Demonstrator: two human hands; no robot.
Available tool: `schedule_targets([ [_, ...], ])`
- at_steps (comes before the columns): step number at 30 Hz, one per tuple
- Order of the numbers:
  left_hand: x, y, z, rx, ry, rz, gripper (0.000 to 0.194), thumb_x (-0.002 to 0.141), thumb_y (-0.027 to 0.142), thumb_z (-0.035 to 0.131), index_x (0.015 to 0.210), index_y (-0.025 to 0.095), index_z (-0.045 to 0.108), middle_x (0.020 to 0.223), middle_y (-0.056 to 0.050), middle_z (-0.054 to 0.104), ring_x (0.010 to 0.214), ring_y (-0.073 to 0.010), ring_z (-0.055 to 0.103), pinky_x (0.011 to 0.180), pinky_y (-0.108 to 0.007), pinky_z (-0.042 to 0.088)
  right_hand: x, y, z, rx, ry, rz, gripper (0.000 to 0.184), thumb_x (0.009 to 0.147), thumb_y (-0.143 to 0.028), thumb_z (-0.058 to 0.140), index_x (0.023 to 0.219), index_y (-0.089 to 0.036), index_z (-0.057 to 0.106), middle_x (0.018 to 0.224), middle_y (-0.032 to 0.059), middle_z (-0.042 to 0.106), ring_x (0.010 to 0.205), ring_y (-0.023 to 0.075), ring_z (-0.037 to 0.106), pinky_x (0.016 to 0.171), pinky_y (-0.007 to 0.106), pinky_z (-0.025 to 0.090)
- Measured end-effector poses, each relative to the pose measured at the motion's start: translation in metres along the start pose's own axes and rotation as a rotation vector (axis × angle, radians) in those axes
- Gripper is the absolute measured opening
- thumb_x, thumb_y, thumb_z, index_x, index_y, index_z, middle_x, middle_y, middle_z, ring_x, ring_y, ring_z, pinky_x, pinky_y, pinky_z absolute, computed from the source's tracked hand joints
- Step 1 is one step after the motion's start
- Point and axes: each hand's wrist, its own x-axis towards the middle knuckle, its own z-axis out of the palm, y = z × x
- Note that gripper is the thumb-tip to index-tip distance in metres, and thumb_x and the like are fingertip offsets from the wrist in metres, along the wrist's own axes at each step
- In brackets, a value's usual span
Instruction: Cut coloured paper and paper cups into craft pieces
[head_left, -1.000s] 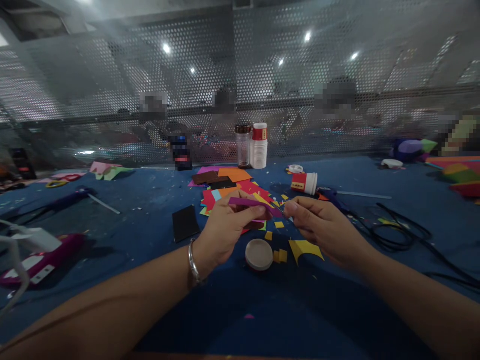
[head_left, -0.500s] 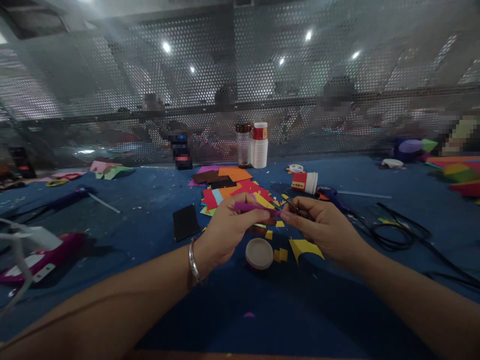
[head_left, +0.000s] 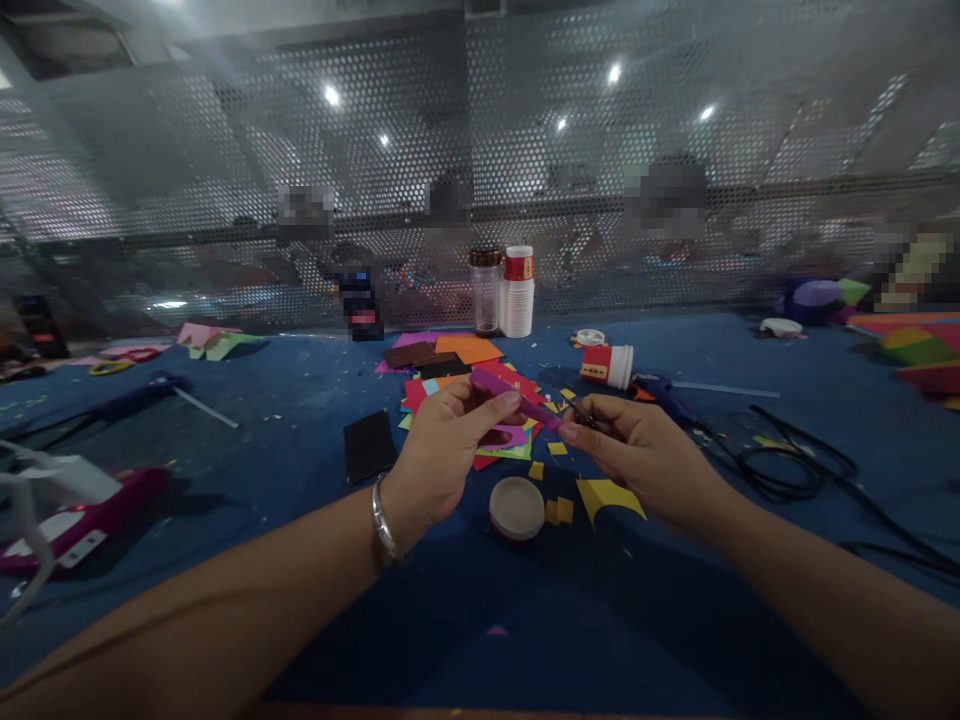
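My left hand, a silver bangle at its wrist, is closed on a folded purple sheet of paper between thumb and fingers. My right hand grips a pair of dark scissors, mostly hidden by the fingers. Its thumb and fingertips meet the right end of the purple paper. Below the hands stands a round paper cup, showing its pale end. Small yellow paper squares and a curved yellow piece lie to its right.
Colored paper sheets pile up behind the hands. A black card lies left. Stacked cups and a glass jar stand at the back. A cup lies tipped over. Glue guns and a power strip have trailing cords.
My left hand has turned the purple paper, so its broad face and a lower flap now show. My right hand stays nearly in place with the scissors.
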Motion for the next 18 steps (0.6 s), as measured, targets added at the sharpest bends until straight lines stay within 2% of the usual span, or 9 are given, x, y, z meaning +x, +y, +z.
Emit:
schedule_targets([
  [3, 0.000, 0.000, 0.000, 0.009, -0.009, -0.011, 0.011, 0.075, 0.022, 0.074, 0.076, 0.016, 0.065, 0.074, 0.001, 0.067, 0.067, -0.0106, 0.062, 0.067, -0.025, 0.049, 0.000, -0.001, 0.001, -0.071, -0.021, -0.037, 0.038, 0.085, -0.055, 0.058, 0.076, -0.019, 0.056, 0.066, -0.0044, 0.042, 0.059, 0.0107, 0.036, 0.054, 0.026, 0.030],
  [9, -0.004, -0.005, 0.003, 0.067, -0.096, -0.041, 0.013, 0.071, 0.022, 0.076, 0.069, 0.016, 0.065, 0.069, 0.001, 0.065, 0.066, -0.0107, 0.060, 0.067, -0.025, 0.048, -0.002, 0.000, 0.001, -0.048, -0.043, -0.032, 0.045, 0.089, -0.063, 0.047, 0.074, -0.020, 0.054, 0.054, -0.0091, 0.025, 0.046, 0.0084, 0.022, 0.044, 0.025, 0.019],
  [13, -0.008, -0.006, 0.005, 0.118, -0.151, -0.113, 0.018, 0.065, 0.026, 0.081, 0.067, 0.015, 0.068, 0.067, 0.000, 0.065, 0.063, -0.0101, 0.058, 0.061, -0.023, 0.045, -0.001, 0.003, 0.000, -0.050, -0.026, -0.048, 0.049, 0.088, -0.066, 0.046, 0.075, -0.019, 0.057, 0.052, -0.0094, 0.025, 0.042, 0.0077, 0.022, 0.040, 0.025, 0.015],
  [18, -0.012, -0.004, 0.009, 0.148, -0.194, -0.212, 0.027, 0.058, 0.030, 0.086, 0.069, 0.012, 0.069, 0.067, -0.001, 0.066, 0.062, -0.0103, 0.059, 0.058, -0.022, 0.044, 0.000, 0.005, 0.002, -0.014, -0.017, -0.083, 0.051, 0.087, -0.067, 0.047, 0.069, -0.020, 0.054, 0.054, -0.0085, 0.025, 0.043, 0.0077, 0.021, 0.040, 0.025, 0.015],
])
